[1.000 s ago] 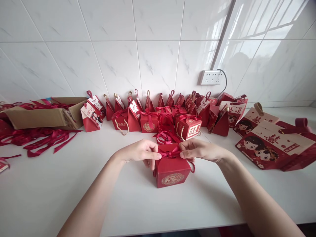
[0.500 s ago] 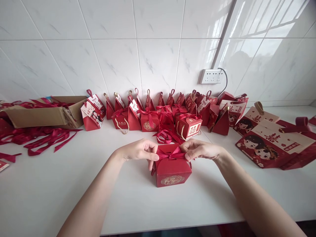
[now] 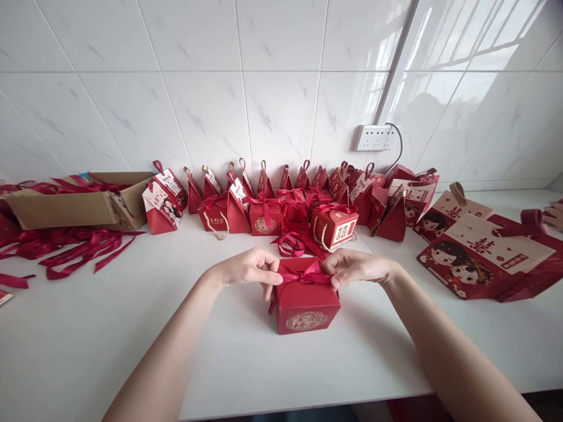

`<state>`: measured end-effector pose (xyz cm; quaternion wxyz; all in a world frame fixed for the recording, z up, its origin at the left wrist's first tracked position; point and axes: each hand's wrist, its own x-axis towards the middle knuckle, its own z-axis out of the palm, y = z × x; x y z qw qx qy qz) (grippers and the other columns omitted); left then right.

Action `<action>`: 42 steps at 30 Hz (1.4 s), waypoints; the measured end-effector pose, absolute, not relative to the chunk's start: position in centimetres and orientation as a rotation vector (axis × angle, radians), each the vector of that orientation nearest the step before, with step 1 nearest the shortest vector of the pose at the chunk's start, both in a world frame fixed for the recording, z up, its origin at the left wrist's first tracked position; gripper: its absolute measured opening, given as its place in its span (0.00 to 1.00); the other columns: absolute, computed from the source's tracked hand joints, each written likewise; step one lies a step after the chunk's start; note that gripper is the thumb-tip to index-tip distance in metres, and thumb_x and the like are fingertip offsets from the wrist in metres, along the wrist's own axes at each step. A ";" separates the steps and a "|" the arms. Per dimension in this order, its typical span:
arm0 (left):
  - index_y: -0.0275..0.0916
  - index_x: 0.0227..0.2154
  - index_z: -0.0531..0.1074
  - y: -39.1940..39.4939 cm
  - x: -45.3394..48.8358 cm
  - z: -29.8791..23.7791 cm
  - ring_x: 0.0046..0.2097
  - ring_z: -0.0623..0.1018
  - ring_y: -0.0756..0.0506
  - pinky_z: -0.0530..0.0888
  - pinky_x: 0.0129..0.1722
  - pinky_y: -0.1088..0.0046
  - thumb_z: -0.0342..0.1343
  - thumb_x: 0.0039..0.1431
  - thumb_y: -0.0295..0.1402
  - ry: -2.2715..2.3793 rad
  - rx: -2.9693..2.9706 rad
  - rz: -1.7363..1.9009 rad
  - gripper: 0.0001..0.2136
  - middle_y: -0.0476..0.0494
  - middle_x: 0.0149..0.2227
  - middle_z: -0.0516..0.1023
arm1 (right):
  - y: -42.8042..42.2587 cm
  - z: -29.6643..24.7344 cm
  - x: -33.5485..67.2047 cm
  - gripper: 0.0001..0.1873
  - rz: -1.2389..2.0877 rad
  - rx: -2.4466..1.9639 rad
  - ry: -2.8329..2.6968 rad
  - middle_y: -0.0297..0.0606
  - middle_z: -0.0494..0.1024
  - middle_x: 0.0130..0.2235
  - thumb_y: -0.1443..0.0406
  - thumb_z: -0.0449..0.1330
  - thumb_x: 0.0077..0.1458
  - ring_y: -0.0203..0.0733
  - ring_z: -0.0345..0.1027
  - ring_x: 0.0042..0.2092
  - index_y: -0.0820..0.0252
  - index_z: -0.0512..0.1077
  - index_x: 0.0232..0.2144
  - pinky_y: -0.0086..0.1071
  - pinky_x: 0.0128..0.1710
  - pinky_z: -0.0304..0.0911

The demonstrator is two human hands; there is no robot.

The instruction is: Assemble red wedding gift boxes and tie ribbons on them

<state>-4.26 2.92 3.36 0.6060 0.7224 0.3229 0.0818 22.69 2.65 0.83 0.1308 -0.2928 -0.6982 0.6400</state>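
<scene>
In front of me on the white table stands a red gift box (image 3: 308, 302) with a gold round emblem on its near face. A red ribbon (image 3: 303, 274) is tied in a bow across its top. My left hand (image 3: 255, 272) pinches the bow's left side between thumb and fingers. On the other side, my right hand (image 3: 356, 268) is closed on the right part of the bow, its thumb toward me. Just behind the box lies a loose coil of red ribbon (image 3: 291, 245).
Several small red boxes (image 3: 264, 217) line the tiled wall. To the left, a cardboard box (image 3: 57, 212) holds red ribbons, with more ribbons (image 3: 83, 249) spilling beside it. Larger printed gift boxes (image 3: 479, 258) lie at the right. A power strip (image 3: 373, 138) is on the wall.
Both hands keep hold of the bow in nearly the same place. The ribbon between them looks slightly tighter and the loops fuller. My view has shifted a little.
</scene>
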 end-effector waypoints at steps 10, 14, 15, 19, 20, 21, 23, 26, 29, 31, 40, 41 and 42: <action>0.43 0.48 0.63 1.5 -3.0 3.9 0.45 0.71 0.42 0.70 0.41 0.68 0.67 0.34 0.49 1.072 2.036 0.517 0.36 0.44 0.43 0.66 | 3.2 0.8 22.5 0.23 1.514 -0.955 -1.561 0.29 0.63 0.20 0.48 0.62 0.49 0.30 0.56 0.24 0.63 0.70 0.24 0.27 0.27 0.57; 0.51 0.61 0.52 1.2 -2.8 3.6 0.64 0.52 0.29 0.58 0.60 0.51 0.70 0.29 0.48 1.065 2.242 0.346 0.52 0.40 0.64 0.48 | 2.7 1.0 21.4 0.21 1.418 -1.066 -1.766 0.39 0.75 0.41 0.49 0.60 0.52 0.39 0.68 0.41 0.61 0.74 0.37 0.30 0.42 0.63; 0.51 0.62 0.51 1.4 -2.9 3.4 0.65 0.50 0.29 0.56 0.61 0.50 0.70 0.31 0.47 1.087 2.256 0.323 0.51 0.40 0.65 0.45 | 2.5 1.1 21.3 0.22 1.414 -1.075 -1.808 0.40 0.74 0.44 0.50 0.60 0.52 0.41 0.67 0.45 0.59 0.73 0.41 0.31 0.44 0.62; 0.50 0.61 0.52 2.9 -3.7 2.3 0.66 0.49 0.34 0.56 0.62 0.54 0.65 0.43 0.42 1.214 2.226 0.435 0.42 0.40 0.66 0.46 | 2.5 1.4 21.8 0.24 1.408 -1.148 -1.778 0.39 0.75 0.42 0.49 0.63 0.48 0.40 0.69 0.41 0.59 0.72 0.42 0.31 0.40 0.64; 0.48 0.60 0.55 3.3 -3.9 2.0 0.66 0.51 0.36 0.56 0.63 0.54 0.62 0.47 0.40 1.284 2.221 0.525 0.37 0.40 0.65 0.48 | 2.6 1.4 22.1 0.23 1.410 -1.171 -1.750 0.39 0.76 0.37 0.48 0.64 0.47 0.39 0.70 0.37 0.61 0.72 0.37 0.31 0.37 0.65; 0.47 0.58 0.57 3.7 -4.0 1.7 0.65 0.54 0.36 0.55 0.62 0.54 0.59 0.50 0.37 1.374 2.212 0.633 0.31 0.39 0.64 0.52 | 2.8 1.4 22.5 0.23 1.406 -1.188 -1.720 0.38 0.75 0.31 0.47 0.63 0.47 0.37 0.69 0.32 0.63 0.72 0.30 0.31 0.33 0.64; 0.44 0.54 0.62 4.1 -4.1 1.4 0.62 0.60 0.38 0.57 0.61 0.55 0.53 0.55 0.35 1.533 2.142 0.840 0.22 0.39 0.60 0.59 | 3.2 1.4 23.0 0.27 1.359 -1.219 -1.649 0.35 0.69 0.21 0.44 0.61 0.46 0.33 0.64 0.23 0.63 0.66 0.18 0.30 0.26 0.60; 0.42 0.47 0.67 4.1 -3.8 1.6 0.57 0.68 0.41 0.63 0.58 0.62 0.49 0.58 0.39 1.485 1.981 0.926 0.15 0.41 0.54 0.68 | 3.5 1.2 22.9 0.30 1.228 -1.256 -1.592 0.31 0.63 0.17 0.42 0.60 0.45 0.30 0.57 0.19 0.61 0.59 0.14 0.30 0.21 0.54; 0.41 0.42 0.70 3.4 -3.2 1.9 0.53 0.71 0.43 0.65 0.55 0.67 0.50 0.58 0.44 1.301 1.954 0.831 0.15 0.44 0.49 0.73 | 3.5 0.7 22.1 0.27 1.188 -1.298 -1.632 0.31 0.63 0.19 0.44 0.60 0.47 0.31 0.58 0.21 0.60 0.60 0.19 0.28 0.22 0.53; 0.41 0.42 0.71 3.0 -2.7 1.9 0.52 0.71 0.43 0.66 0.53 0.67 0.51 0.57 0.44 1.250 1.985 0.783 0.15 0.44 0.49 0.73 | 3.5 0.4 21.5 0.24 1.141 -1.334 -1.654 0.30 0.64 0.21 0.45 0.59 0.49 0.31 0.58 0.23 0.60 0.62 0.25 0.27 0.23 0.54; 0.42 0.41 0.72 2.2 -1.3 1.1 0.59 0.65 0.43 0.60 0.61 0.66 0.51 0.58 0.40 1.137 2.095 0.812 0.12 0.44 0.55 0.66 | 3.3 0.0 20.7 0.22 1.151 -1.375 -1.717 0.29 0.63 0.22 0.48 0.59 0.50 0.31 0.60 0.25 0.59 0.60 0.24 0.27 0.25 0.57; 0.42 0.40 0.72 2.2 -1.2 1.1 0.59 0.65 0.42 0.60 0.61 0.66 0.52 0.57 0.40 1.147 2.094 0.806 0.12 0.44 0.55 0.66 | 3.2 0.1 20.6 0.21 1.142 -1.374 -1.722 0.29 0.64 0.22 0.49 0.60 0.50 0.32 0.62 0.25 0.59 0.60 0.24 0.27 0.25 0.57; 0.42 0.40 0.72 2.1 -1.2 1.1 0.59 0.65 0.42 0.60 0.61 0.66 0.53 0.57 0.40 1.150 2.100 0.807 0.11 0.45 0.56 0.65 | 3.1 0.1 20.5 0.21 1.131 -1.369 -1.733 0.29 0.65 0.22 0.50 0.61 0.50 0.32 0.63 0.25 0.59 0.59 0.24 0.27 0.25 0.58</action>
